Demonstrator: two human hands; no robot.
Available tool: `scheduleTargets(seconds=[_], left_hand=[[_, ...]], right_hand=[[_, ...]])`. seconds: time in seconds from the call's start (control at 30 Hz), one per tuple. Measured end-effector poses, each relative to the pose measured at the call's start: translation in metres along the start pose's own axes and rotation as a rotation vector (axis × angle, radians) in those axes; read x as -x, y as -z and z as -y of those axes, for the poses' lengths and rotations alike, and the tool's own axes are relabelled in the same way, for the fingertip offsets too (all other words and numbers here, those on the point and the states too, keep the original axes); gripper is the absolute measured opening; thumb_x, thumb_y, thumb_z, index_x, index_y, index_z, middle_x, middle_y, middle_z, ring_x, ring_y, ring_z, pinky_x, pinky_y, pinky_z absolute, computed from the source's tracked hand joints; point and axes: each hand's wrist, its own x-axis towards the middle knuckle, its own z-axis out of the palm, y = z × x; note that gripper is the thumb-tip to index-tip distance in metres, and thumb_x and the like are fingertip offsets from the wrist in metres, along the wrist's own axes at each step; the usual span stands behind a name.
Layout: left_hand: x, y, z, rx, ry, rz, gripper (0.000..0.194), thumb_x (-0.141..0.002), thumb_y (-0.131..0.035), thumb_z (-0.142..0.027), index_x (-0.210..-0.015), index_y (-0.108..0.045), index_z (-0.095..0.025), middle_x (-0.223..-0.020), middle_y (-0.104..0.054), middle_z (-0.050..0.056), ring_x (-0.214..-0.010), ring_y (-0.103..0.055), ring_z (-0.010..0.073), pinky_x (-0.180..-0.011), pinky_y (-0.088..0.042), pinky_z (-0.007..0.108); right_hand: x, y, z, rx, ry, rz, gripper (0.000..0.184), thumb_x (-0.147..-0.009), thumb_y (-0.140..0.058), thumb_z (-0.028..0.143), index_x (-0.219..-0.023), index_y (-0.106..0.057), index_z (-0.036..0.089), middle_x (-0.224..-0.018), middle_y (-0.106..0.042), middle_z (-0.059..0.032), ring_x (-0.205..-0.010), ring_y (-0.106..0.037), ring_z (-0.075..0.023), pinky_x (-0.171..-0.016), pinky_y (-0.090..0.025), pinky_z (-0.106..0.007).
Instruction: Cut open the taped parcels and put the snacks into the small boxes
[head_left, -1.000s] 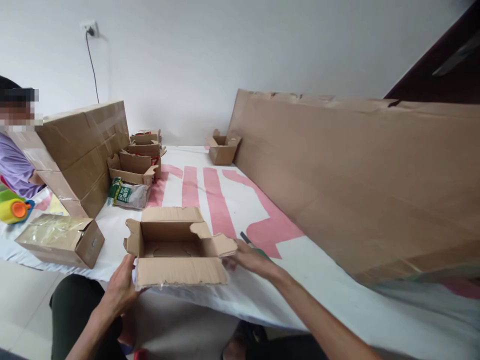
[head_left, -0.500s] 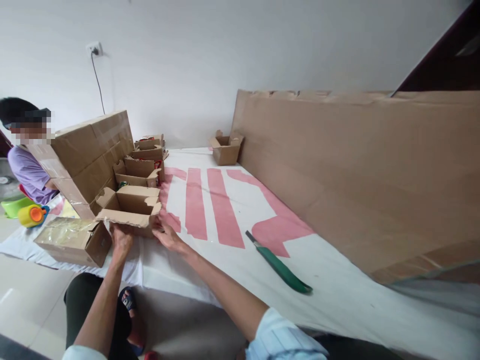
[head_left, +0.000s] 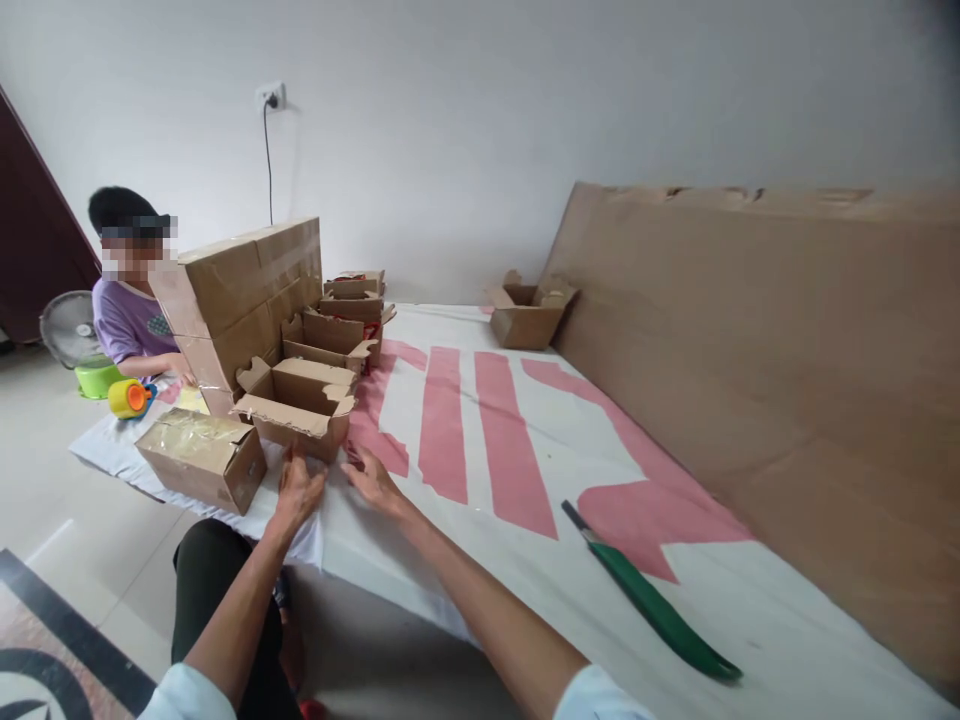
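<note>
Two bare forearms in pale-blue sleeves (head_left: 600,698) reach up from the bottom of the frame over a cloth-covered worktop (head_left: 795,640). A green-handled tool (head_left: 664,610) lies at lower right, well apart from both hands, its narrow dark end pointing up and left, a spot that presumably leaves both hands unburdened.

The left hand (head_left: 301,490), back upward and fingers loosely curled, sits at the near lower edge of an open-topped cardboard box (head_left: 300,438); whether it touches the box cannot be told. The right hand (head_left: 375,485) angles in just beside the near right corner, fingers extended and parted. Neither grip is closed around anything. The box stands upright left of center, its weight apparently borne by the worktop. Its flaps spread outward, leaving the mouth uncovered, though the shadowed inside hides any contents.

Just left, a taped carton (head_left: 196,455) lies closed. Beyond the box, similar open boxes (head_left: 322,352) line up toward the wall (head_left: 450,150), seemingly set along a tall carton stack (head_left: 247,300) to keep the row straight. Another open box (head_left: 521,328) stands apart, near the foot of a large cardboard panel (head_left: 712,380) at right. At upper left, a person in a purple shirt (head_left: 124,320) is behind the stack, near a fan (head_left: 69,325).
</note>
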Motion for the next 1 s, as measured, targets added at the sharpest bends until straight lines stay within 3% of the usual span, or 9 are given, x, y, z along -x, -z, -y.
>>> scheduleTargets(seconds=[0.1, 0.2, 0.43, 0.57, 0.67, 0.77, 0.87, 0.93, 1.0], left_hand=[[0.024, 0.003, 0.003, -0.019, -0.024, 0.026, 0.071, -0.088, -0.073, -0.025, -0.157, -0.058, -0.021, -0.159, -0.064, 0.022, -0.155, -0.058, 0.039, -0.13, -0.046, 0.054], [0.043, 0.01, 0.006, -0.027, -0.066, 0.073, 0.053, -0.088, -0.071, -0.024, -0.141, -0.072, -0.024, -0.143, -0.074, 0.018, -0.136, -0.072, 0.0369, -0.121, -0.055, 0.052], [0.093, 0.029, 0.008, 0.012, -0.122, 0.124, 0.024, -0.092, -0.065, -0.023, -0.107, -0.083, -0.026, -0.116, -0.083, 0.012, -0.107, -0.08, 0.0303, -0.095, -0.067, 0.044], [0.109, 0.071, 0.009, -0.029, -0.156, -0.029, 0.019, -0.098, -0.062, -0.029, -0.098, -0.081, -0.03, -0.106, -0.078, 0.011, -0.104, -0.077, 0.0293, -0.099, -0.065, 0.045], [0.086, 0.138, 0.02, -0.158, -0.095, -0.387, 0.013, -0.094, -0.068, -0.033, -0.1, -0.079, -0.029, -0.116, -0.072, 0.013, -0.124, -0.069, 0.035, -0.118, -0.056, 0.051], [0.04, 0.212, 0.039, -0.164, 0.148, -0.644, 0.038, -0.089, -0.071, -0.037, -0.124, -0.074, -0.023, -0.142, -0.065, 0.017, -0.15, -0.053, 0.0401, -0.128, -0.045, 0.055], [0.0, 0.258, 0.055, -0.054, 0.336, -0.55, 0.047, -0.084, -0.073, -0.042, -0.124, -0.073, -0.018, -0.126, -0.073, 0.015, -0.133, -0.063, 0.0407, -0.115, -0.052, 0.054], [-0.013, 0.265, 0.06, -0.005, 0.346, -0.465, 0.046, -0.08, -0.074, -0.046, -0.116, -0.076, -0.017, -0.107, -0.076, 0.01, -0.113, -0.07, 0.0356, -0.101, -0.058, 0.046], [-0.012, 0.256, 0.06, 0.034, 0.328, -0.414, 0.049, -0.077, -0.075, -0.051, -0.112, -0.078, -0.017, -0.099, -0.077, 0.008, -0.104, -0.071, 0.0316, -0.092, -0.058, 0.04]], right_hand=[[0.031, 0.007, -0.002, 0.004, -0.025, -0.034, 0.049, -0.091, -0.063, 0.039, -0.135, -0.073, 0.021, -0.139, -0.075, -0.0196, -0.112, -0.079, -0.0345, -0.091, -0.068, -0.05], [0.06, 0.024, -0.003, 0.074, 0.018, -0.071, 0.037, -0.092, -0.062, 0.037, -0.123, -0.078, 0.025, -0.125, -0.08, -0.0135, -0.102, -0.079, -0.0302, -0.094, -0.067, -0.047], [0.117, 0.055, -0.02, 0.327, 0.146, -0.142, 0.026, -0.099, -0.054, 0.034, -0.098, -0.079, 0.028, -0.101, -0.081, -0.0135, -0.099, -0.078, -0.0345, -0.094, -0.064, -0.05], [0.129, 0.058, -0.03, 0.362, 0.17, -0.139, 0.028, -0.102, -0.051, 0.035, -0.092, -0.076, 0.029, -0.097, -0.08, -0.0131, -0.095, -0.078, -0.0344, -0.09, -0.063, -0.049], [0.13, 0.058, -0.034, 0.354, 0.181, -0.132, 0.028, -0.102, -0.051, 0.035, -0.091, -0.076, 0.029, -0.096, -0.08, -0.0128, -0.095, -0.078, -0.0334, -0.09, -0.063, -0.048], [0.129, 0.058, -0.038, 0.362, 0.198, -0.141, 0.029, -0.103, -0.051, 0.036, -0.091, -0.076, 0.028, -0.096, -0.08, -0.0126, -0.094, -0.078, -0.0323, -0.089, -0.062, -0.046], [0.13, 0.057, -0.043, 0.359, 0.224, -0.156, 0.03, -0.104, -0.051, 0.038, -0.091, -0.077, 0.027, -0.095, -0.08, -0.0121, -0.091, -0.078, -0.0307, -0.087, -0.062, -0.044], [0.13, 0.056, -0.045, 0.352, 0.24, -0.16, 0.031, -0.104, -0.053, 0.039, -0.092, -0.078, 0.025, -0.095, -0.081, -0.012, -0.09, -0.079, -0.0301, -0.086, -0.062, -0.042], [0.13, 0.057, -0.047, 0.339, 0.242, -0.166, 0.031, -0.103, -0.054, 0.041, -0.093, -0.078, 0.025, -0.094, -0.081, -0.0116, -0.09, -0.079, -0.0302, -0.086, -0.063, -0.042]])
